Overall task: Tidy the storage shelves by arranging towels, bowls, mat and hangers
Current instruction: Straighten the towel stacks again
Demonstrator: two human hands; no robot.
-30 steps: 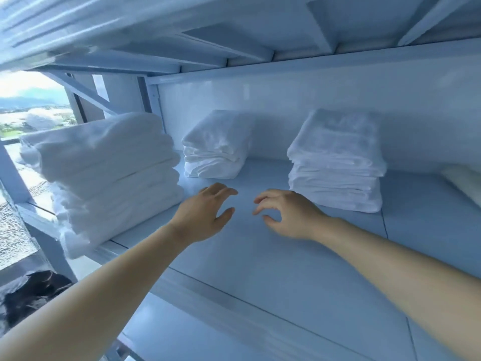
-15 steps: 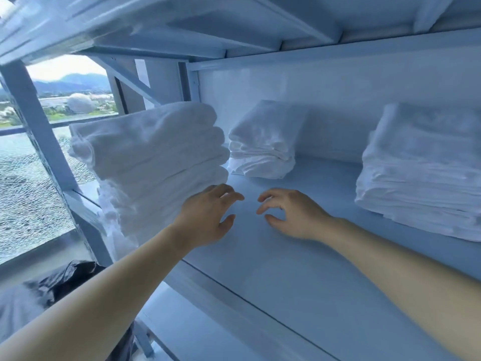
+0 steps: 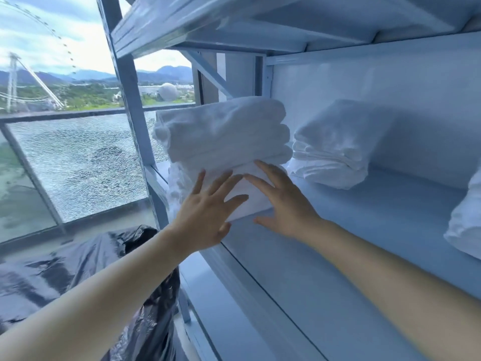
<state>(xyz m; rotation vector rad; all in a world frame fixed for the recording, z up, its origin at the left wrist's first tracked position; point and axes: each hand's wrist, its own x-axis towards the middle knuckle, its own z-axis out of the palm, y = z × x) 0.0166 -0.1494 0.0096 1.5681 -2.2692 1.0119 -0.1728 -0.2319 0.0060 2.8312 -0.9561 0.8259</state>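
Towel stack (image 3: 223, 134), white and folded, sits at the left end of the pale blue shelf (image 3: 364, 230), just beside the rack's front upright (image 3: 130, 100). Both hands lie against the near face of its lower layers. The left hand (image 3: 205, 212) has its fingers straight and fanned apart, tips on the cloth. The right hand (image 3: 283, 201) is flat, fingers straight and close together, thumb low near the shelf board. Neither hand grips anything. A smaller towel pile (image 3: 333, 147) rests farther back by the rear wall, apart from the first. A third towel pile (image 3: 466, 222) shows at the right edge. Below left, a black plastic bag (image 3: 78, 269) lies in front of a cracked glass panel (image 3: 78, 165).
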